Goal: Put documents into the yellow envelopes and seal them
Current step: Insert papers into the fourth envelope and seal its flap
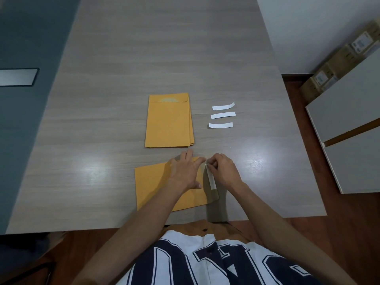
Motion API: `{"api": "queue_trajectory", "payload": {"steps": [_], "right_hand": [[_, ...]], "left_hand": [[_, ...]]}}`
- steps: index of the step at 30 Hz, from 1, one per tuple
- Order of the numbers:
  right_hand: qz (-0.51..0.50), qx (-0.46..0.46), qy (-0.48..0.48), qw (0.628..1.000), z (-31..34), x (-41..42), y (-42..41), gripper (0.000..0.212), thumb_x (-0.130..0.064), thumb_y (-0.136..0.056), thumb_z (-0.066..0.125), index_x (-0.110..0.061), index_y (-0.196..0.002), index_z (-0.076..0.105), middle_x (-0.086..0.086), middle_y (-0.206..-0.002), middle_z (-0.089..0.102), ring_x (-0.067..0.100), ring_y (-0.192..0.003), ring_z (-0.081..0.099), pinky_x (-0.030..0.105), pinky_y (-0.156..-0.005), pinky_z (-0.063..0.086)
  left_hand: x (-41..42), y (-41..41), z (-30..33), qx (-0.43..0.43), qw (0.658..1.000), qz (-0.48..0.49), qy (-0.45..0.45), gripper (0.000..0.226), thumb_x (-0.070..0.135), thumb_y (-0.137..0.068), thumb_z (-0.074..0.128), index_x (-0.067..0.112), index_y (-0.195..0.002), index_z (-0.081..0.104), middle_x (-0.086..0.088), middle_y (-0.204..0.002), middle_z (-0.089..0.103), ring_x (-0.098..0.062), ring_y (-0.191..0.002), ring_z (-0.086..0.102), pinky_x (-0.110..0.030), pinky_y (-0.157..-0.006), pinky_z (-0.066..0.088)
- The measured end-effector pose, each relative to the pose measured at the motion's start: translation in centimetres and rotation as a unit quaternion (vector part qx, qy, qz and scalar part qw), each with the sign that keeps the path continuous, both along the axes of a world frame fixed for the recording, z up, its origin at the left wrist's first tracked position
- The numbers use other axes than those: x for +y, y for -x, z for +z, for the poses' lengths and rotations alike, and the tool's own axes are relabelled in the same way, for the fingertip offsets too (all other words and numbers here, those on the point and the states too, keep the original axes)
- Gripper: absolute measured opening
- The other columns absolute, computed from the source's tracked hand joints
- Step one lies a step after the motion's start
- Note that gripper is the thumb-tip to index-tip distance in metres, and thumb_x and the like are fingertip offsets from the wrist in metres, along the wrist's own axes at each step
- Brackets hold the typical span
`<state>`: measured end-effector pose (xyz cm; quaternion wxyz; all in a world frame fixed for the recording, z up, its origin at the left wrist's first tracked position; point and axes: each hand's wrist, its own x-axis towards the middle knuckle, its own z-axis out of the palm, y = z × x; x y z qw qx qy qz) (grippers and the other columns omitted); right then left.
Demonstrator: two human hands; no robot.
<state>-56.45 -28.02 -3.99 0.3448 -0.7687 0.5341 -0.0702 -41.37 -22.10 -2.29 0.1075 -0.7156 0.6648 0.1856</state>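
Note:
A yellow envelope (154, 186) lies sideways near the table's front edge, its flap end to the right. My left hand (185, 171) presses flat on it with fingers spread. At the flap end my right hand (223, 169) pinches a white adhesive strip (211, 178), which hangs partly peeled away. A stack of yellow envelopes (168, 122) rests farther back at the table's middle. Three peeled white strips (222, 116) lie in a column to the right of that stack.
The grey wood-grain table (102, 130) ends at the right by a white cabinet (349, 124). Cardboard boxes (333, 64) stand on the floor at the far right. A dark panel (24, 79) borders the table's left side.

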Motion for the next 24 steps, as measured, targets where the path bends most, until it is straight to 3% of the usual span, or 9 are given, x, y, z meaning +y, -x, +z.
{"api": "queue_trajectory", "payload": {"steps": [9,12,19,22,24], "right_hand": [[-0.006,0.017,-0.063,0.998,0.4,-0.7,-0.2,0.008,-0.018,-0.097,0.052,-0.020,-0.091,0.057,-0.003,-0.100,0.056,0.014,-0.089,0.057,0.034,-0.082,0.052],[-0.009,-0.013,-0.080,0.997,1.0,-0.7,0.0,0.011,-0.016,-0.097,0.053,-0.020,-0.087,0.055,-0.002,-0.094,0.057,0.013,-0.084,0.056,0.030,-0.077,0.051],[-0.100,-0.146,-0.115,0.978,3.1,-0.8,1.9,0.005,-0.014,-0.095,0.058,-0.013,-0.091,0.058,0.003,-0.077,0.066,0.014,-0.069,0.063,0.030,-0.067,0.056],[-0.174,-0.239,-0.145,0.944,4.3,-1.6,2.2,0.003,-0.009,-0.095,0.058,-0.008,-0.097,0.059,0.006,-0.077,0.063,0.017,-0.066,0.065,0.028,-0.063,0.058],[-0.207,-0.284,-0.167,0.921,4.9,-2.4,2.3,0.013,-0.005,-0.095,0.058,-0.008,-0.107,0.060,0.007,-0.080,0.059,0.017,-0.068,0.065,0.027,-0.064,0.058]], "left_hand": [[0.2,0.0,0.2,0.002,1.000,-0.001,0.007,0.092,0.062,-0.064,0.077,0.040,-0.140,0.031,-0.008,-0.138,0.028,-0.027,-0.126,0.030,-0.053,-0.092,0.042],[0.2,0.0,0.2,0.005,1.000,0.001,0.006,0.092,0.061,-0.064,0.078,0.040,-0.140,0.030,-0.008,-0.140,0.027,-0.028,-0.127,0.030,-0.054,-0.093,0.042],[0.2,-0.4,0.4,0.012,1.000,0.005,0.008,0.092,0.066,-0.063,0.075,0.043,-0.141,0.032,-0.005,-0.139,0.028,-0.025,-0.128,0.028,-0.052,-0.093,0.040],[0.3,-0.7,0.3,0.016,1.000,0.015,0.016,0.090,0.066,-0.065,0.074,0.044,-0.141,0.032,-0.003,-0.141,0.029,-0.023,-0.130,0.027,-0.051,-0.095,0.038],[0.4,-1.1,0.3,0.024,0.999,0.030,0.026,0.089,0.065,-0.067,0.074,0.043,-0.142,0.031,-0.002,-0.143,0.030,-0.022,-0.131,0.028,-0.048,-0.097,0.037]]}}
